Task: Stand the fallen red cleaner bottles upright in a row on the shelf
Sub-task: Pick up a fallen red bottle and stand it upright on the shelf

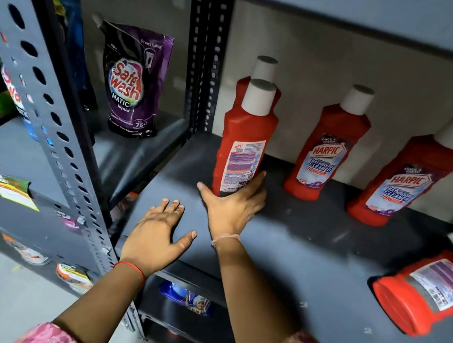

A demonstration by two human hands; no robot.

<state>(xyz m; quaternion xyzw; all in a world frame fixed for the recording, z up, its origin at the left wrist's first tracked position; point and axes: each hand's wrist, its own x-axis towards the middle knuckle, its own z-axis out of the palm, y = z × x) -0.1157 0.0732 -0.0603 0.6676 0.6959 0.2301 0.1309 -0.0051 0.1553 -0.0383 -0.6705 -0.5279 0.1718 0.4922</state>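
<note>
Several red cleaner bottles with white caps are on the grey shelf (311, 244). My right hand (233, 205) wraps the base of one upright bottle (243, 144), whose back label faces me. A second bottle (265, 69) stands right behind it, mostly hidden. Two more stand upright along the back wall, one in the middle (326, 148) and one further right (405, 179). Another bottle (425, 294) lies on its side at the shelf's front right, base toward me. My left hand (158, 231) hovers flat over the shelf's front left corner, fingers spread, holding nothing.
A perforated grey upright (50, 114) rises at the left and a dark one (204, 58) at the back. A purple detergent pouch (132, 82) stands in the neighbouring bay. The shelf above overhangs the bottles. More packets sit on the lower shelves.
</note>
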